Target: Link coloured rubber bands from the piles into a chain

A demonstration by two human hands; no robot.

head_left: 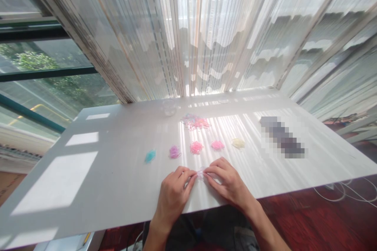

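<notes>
Near the table's front edge, a small bunch of pale lilac rubber bands (pixel 200 173) lies between my hands. The thumb and fingers of my left hand (pixel 176 189) are pinched together at its left side. From the right, my right hand (pixel 226 180) pinches at the same bunch. Beyond them runs a row of small piles of thin bands: turquoise (pixel 150 156), purple (pixel 174 151), coral pink (pixel 196 148), bright pink (pixel 217 145) and pale yellow (pixel 238 143). Farther back is a larger heap of mixed-colour bands (pixel 196 122), loosely spread.
A clear round container (pixel 169 107) stands near the back of the white table (pixel 123 188). On the right lies a dark, pixelated object (pixel 282 137). Striped sheer curtains (pixel 200 39) hang behind the table. White cables (pixel 343 192) trail by the right front edge.
</notes>
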